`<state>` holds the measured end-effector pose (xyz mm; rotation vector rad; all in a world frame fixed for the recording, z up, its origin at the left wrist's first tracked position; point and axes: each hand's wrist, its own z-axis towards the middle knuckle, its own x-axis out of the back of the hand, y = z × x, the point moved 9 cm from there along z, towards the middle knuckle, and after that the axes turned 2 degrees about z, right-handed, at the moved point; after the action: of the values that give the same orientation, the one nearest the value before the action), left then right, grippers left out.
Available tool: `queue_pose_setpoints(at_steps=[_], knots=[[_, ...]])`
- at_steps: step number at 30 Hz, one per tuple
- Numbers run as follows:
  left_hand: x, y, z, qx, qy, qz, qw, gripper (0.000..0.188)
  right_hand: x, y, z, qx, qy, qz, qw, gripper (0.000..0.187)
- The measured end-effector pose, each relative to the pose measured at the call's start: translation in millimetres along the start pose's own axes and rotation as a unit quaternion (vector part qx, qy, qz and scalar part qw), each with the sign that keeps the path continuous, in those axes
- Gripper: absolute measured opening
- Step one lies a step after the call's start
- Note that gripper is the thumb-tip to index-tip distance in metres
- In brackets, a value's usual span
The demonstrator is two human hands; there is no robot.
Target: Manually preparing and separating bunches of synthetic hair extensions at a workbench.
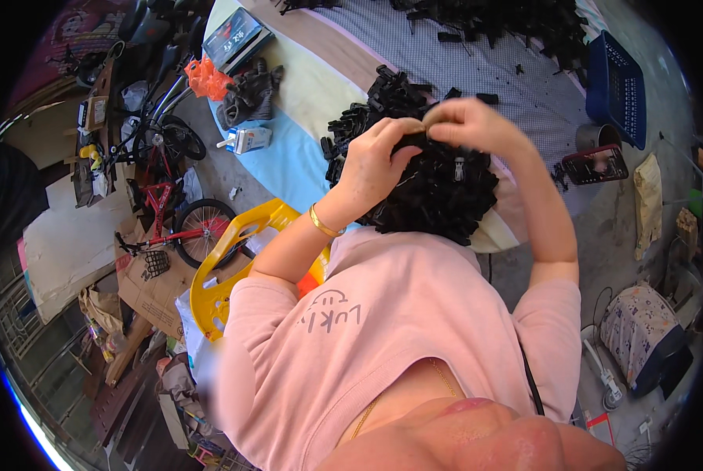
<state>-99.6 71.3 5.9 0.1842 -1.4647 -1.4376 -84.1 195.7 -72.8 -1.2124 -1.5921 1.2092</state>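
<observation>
1 small black clip [418, 141] is pinched between the left hand [371, 161] and right hand [469, 122], raised clear of the black pile [438, 192] at 6 o'clock for fingertip handling.

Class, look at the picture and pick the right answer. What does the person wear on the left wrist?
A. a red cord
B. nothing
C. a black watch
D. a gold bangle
D: a thin gold bangle circles the wrist just below the left hand, which meets the right hand over a pile of small black parts.
</observation>
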Motion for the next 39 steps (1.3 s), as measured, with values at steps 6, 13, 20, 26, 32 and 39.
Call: queue_pose_setpoints(at_steps=[6, 13, 20, 26, 32, 39], knots=[[-20.9, -5.1, -7.3, -0.022, -0.159, 0.038, 0.986, 0.022, 124.4, 44.0, 67.9, 0.027, 0.319, -0.416, 0.851, 0.041], [-17.3, -3.6, -6.4, -0.053, -0.173, -0.001, 0.984, 0.029, 141.0, 80.5, 101.4, -0.109, 0.286, -0.528, 0.792, 0.033], [0.8, -40.5, 23.3, 0.066, -0.024, -0.029, 0.997, 0.079, 34.8, -3.2, 38.7, -0.015, 0.184, 0.038, 0.982, 0.026], [-25.6, -29.4, 30.3, 0.068, -0.092, -0.254, 0.96, 0.081, -0.8, -12.9, -7.6, -0.053, 0.19, 0.186, 0.962, 0.022], [-20.1, 1.3, 16.5, -0.009, -0.062, -0.098, 0.993, 0.072, -18.2, -4.2, -26.8, -0.031, 0.212, 0.32, 0.923, 0.025], [-18.8, -18.4, 12.0, 0.115, 0.003, -0.388, 0.914, 0.038, -35.5, -15.0, -30.2, 0.051, 0.175, 0.422, 0.888, 0.021]])
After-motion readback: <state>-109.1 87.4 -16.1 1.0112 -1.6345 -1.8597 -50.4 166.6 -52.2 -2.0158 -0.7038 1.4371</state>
